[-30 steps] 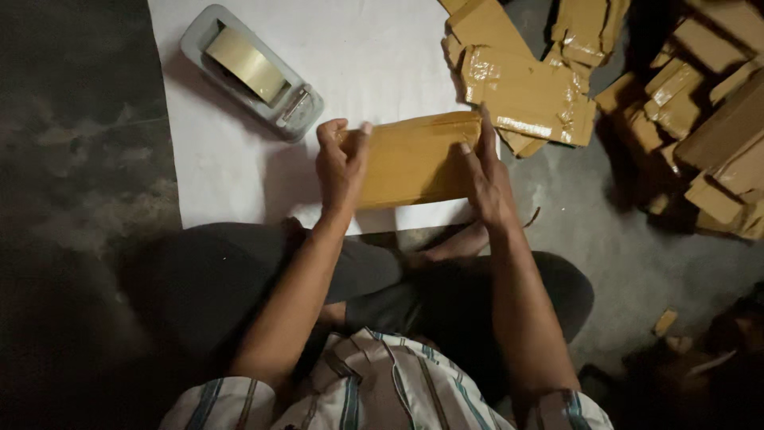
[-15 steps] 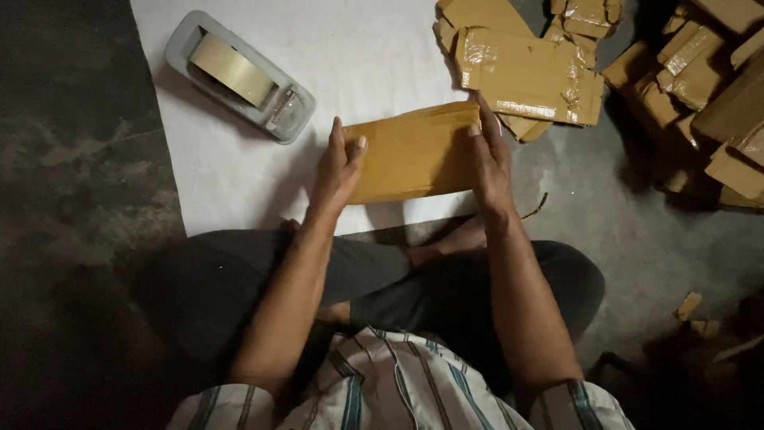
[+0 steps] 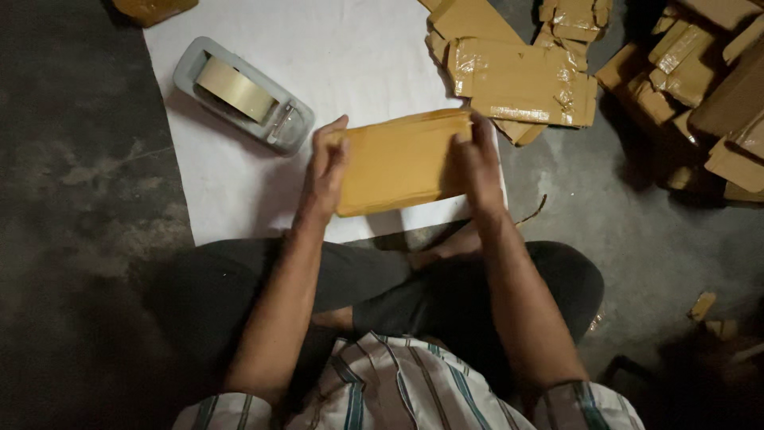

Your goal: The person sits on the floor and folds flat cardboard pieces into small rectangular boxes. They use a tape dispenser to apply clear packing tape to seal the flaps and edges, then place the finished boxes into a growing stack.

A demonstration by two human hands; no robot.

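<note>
So the brown padded envelope was held flat between both hands, just above the near edge of the white sheet spread on the floor. The left hand was clamped on its left short end, thumb on top and fingers curled round the edge, and the right hand did the same on the right end, fingers closed down over the top face. Gripping both ends like that kept the thing level and taut, my guess is it was being squared up or pressed flat, since the long side ran straight across in front of the person.

The person sat cross-legged right at the sheet's near edge, so the envelope sat over the spot closest to the lap, easy reach for both arms.

Out from there, a grey tape dispenser with a tan roll sat towards the sheet's far left corner, angled, well apart from the left hand but within a stretch. At the sheet's far right edge a heap of taped cardboard parcels overlapped the sheet, and more brown boxes were piled on the bare concrete floor beyond the right side. A few cardboard scraps lay on the floor near the person's right knee
</note>
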